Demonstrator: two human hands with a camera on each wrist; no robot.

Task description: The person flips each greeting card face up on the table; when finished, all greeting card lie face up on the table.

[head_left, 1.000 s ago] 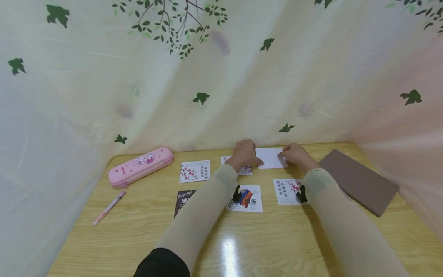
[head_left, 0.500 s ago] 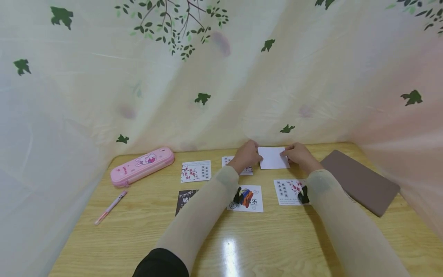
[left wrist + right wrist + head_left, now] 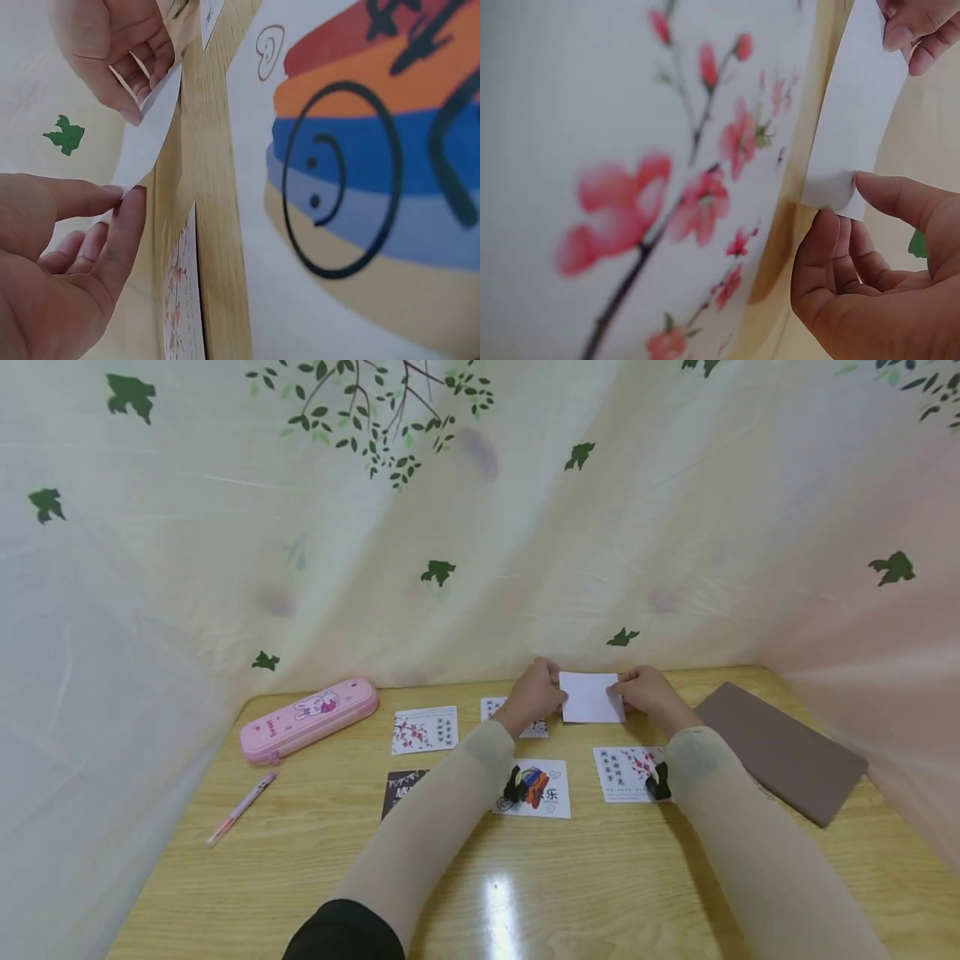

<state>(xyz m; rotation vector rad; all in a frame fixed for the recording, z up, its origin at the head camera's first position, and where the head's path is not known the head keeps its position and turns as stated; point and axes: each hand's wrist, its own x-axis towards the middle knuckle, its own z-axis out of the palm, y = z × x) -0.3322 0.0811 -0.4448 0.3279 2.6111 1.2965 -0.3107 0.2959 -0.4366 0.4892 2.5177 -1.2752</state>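
Note:
At the back of the table a white card (image 3: 591, 697), its plain side facing me, is held by both hands. My left hand (image 3: 534, 697) pinches its left edge; in the left wrist view the thumb and index finger meet on it. On the opposite edge my right hand (image 3: 649, 700) pinches it, the thumb (image 3: 892, 196) on the plain face and fingers behind. Slightly bent, the card is raised off the table in the wrist views. A blossom card (image 3: 536, 728) lies partly hidden behind the left hand. A colourful striped card (image 3: 551, 793) lies under the left wrist.
Another blossom card (image 3: 423, 731) and a dark card (image 3: 400, 787) lie on the left, the dark one partly under the left sleeve. Near the right wrist is a blossom card (image 3: 618, 768). A pink pencil case (image 3: 307, 720), a pen (image 3: 242, 808) and a grey-brown flat rectangle (image 3: 780, 756) flank them.
The white card has risen slightly from the table, both hands moving up with it. The left hand's grip has shifted upward along the card's edge. The other cards stay put.

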